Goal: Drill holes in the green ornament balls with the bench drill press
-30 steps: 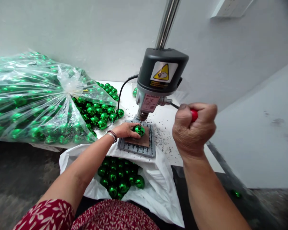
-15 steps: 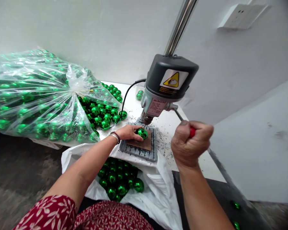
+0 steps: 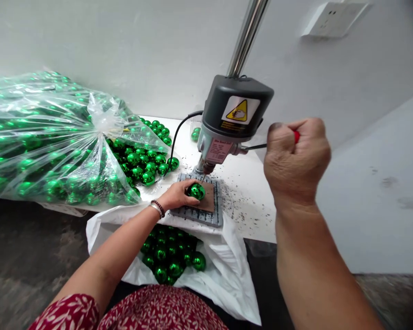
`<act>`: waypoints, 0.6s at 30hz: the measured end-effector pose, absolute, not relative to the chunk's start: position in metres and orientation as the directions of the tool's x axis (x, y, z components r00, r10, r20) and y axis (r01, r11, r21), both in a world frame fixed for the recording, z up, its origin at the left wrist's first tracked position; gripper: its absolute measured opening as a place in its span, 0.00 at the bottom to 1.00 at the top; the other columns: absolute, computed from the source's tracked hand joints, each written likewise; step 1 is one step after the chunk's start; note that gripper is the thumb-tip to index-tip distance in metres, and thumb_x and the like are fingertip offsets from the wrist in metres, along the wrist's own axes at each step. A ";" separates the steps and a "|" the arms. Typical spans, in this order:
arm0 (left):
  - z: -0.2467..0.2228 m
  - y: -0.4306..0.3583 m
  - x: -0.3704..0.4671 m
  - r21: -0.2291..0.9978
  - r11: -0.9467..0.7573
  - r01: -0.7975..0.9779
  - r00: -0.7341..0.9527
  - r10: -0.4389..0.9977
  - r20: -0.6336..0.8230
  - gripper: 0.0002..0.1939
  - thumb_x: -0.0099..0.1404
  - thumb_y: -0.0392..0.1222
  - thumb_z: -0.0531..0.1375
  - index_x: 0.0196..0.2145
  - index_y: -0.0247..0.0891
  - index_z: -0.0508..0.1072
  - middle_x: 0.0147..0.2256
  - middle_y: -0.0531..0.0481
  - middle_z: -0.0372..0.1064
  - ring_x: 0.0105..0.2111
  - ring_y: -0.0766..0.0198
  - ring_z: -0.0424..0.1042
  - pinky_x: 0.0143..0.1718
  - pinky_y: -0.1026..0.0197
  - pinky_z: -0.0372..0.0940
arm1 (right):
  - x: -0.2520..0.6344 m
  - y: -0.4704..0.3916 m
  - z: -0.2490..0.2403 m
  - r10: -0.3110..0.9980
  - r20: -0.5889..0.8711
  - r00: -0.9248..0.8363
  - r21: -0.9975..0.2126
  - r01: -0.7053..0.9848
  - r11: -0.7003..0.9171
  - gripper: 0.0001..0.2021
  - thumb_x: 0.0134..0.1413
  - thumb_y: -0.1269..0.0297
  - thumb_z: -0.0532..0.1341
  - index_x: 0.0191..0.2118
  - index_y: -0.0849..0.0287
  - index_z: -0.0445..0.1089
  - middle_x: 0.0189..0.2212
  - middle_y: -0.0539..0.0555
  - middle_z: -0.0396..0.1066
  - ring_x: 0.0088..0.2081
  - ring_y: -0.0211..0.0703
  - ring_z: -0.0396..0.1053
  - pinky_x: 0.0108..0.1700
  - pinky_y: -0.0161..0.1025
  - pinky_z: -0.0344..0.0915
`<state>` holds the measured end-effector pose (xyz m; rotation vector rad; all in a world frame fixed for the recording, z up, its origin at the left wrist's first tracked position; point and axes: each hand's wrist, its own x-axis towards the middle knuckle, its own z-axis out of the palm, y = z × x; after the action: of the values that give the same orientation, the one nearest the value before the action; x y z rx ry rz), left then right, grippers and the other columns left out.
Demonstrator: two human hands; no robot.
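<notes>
Between the thumb and fingers of my left hand (image 3: pixel 179 194) is a shiny green ball (image 3: pixel 196 191), held on a brown board (image 3: pixel 208 201) that lies on the grey base (image 3: pixel 217 215) of a small bench drill (image 3: pixel 236 114). The drill's chuck (image 3: pixel 208 168) and thin bit stand just above the ball; whether the bit touches it I cannot tell. My right hand (image 3: pixel 297 160) is closed in a fist round the red-ended feed lever (image 3: pixel 258 146) at the drill's right side. Most of the lever's knob is hidden by the fingers.
A large clear plastic bag (image 3: pixel 103 121) full of green balls fills the left side. Loose green balls (image 3: pixel 148 178) lie beside it. An open white bag (image 3: pixel 227 256) with more balls hangs at my lap. Dark shavings dot the white table (image 3: pixel 254 201). A wall socket (image 3: pixel 335 20) is above.
My right hand has swung the lever up and outward to the right. The green ball, still in my left hand, has shifted slightly left from under the bit. The view has moved a little.
</notes>
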<state>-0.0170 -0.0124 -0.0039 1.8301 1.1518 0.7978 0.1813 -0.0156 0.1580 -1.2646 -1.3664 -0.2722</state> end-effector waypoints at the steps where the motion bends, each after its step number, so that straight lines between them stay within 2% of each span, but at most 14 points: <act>1: -0.002 -0.019 -0.020 0.871 -0.276 0.407 0.387 0.916 0.109 0.29 0.52 0.41 0.67 0.53 0.37 0.72 0.43 0.50 0.76 0.43 0.58 0.74 0.48 0.60 0.66 | 0.181 -0.015 0.157 0.492 0.821 0.289 -0.502 0.775 0.383 0.10 0.58 0.60 0.55 0.29 0.60 0.59 0.21 0.43 0.56 0.24 0.27 0.53 0.31 0.31 0.52; 5: 0.008 -0.044 -0.033 0.801 -0.361 0.478 0.418 0.895 0.154 0.27 0.52 0.39 0.67 0.52 0.39 0.72 0.46 0.49 0.76 0.45 0.57 0.74 0.51 0.56 0.66 | 0.180 -0.014 0.152 0.466 0.830 0.307 -0.500 0.780 0.376 0.10 0.58 0.62 0.56 0.28 0.61 0.59 0.21 0.43 0.55 0.24 0.26 0.52 0.30 0.31 0.52; 11: 0.015 -0.069 -0.057 0.733 -0.396 0.554 0.477 0.872 0.111 0.32 0.53 0.40 0.69 0.56 0.39 0.70 0.52 0.42 0.74 0.51 0.53 0.72 0.54 0.52 0.65 | 0.181 -0.010 0.150 0.401 0.872 0.281 -0.438 0.813 0.383 0.19 0.60 0.50 0.55 0.26 0.61 0.60 0.21 0.45 0.56 0.24 0.27 0.52 0.30 0.33 0.53; 15: 0.018 -0.078 -0.070 0.707 -0.411 0.575 0.501 0.861 0.092 0.33 0.55 0.48 0.70 0.57 0.39 0.70 0.55 0.40 0.71 0.54 0.51 0.70 0.56 0.51 0.64 | 0.180 -0.010 0.150 0.418 0.857 0.301 -0.462 0.808 0.365 0.18 0.59 0.51 0.56 0.25 0.60 0.59 0.22 0.45 0.57 0.24 0.27 0.53 0.30 0.35 0.54; 18: 0.019 -0.079 -0.079 0.657 -0.366 0.659 0.425 0.902 0.076 0.30 0.59 0.51 0.66 0.57 0.38 0.71 0.54 0.39 0.72 0.52 0.51 0.72 0.53 0.53 0.67 | 0.179 -0.013 0.151 0.442 0.838 0.319 -0.485 0.806 0.339 0.16 0.58 0.54 0.57 0.25 0.59 0.59 0.22 0.45 0.58 0.25 0.27 0.54 0.30 0.36 0.53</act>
<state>-0.0788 -0.0790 0.0194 2.1393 1.3146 0.5856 0.1791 -0.0126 0.1511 -1.2878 -1.3089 -0.3564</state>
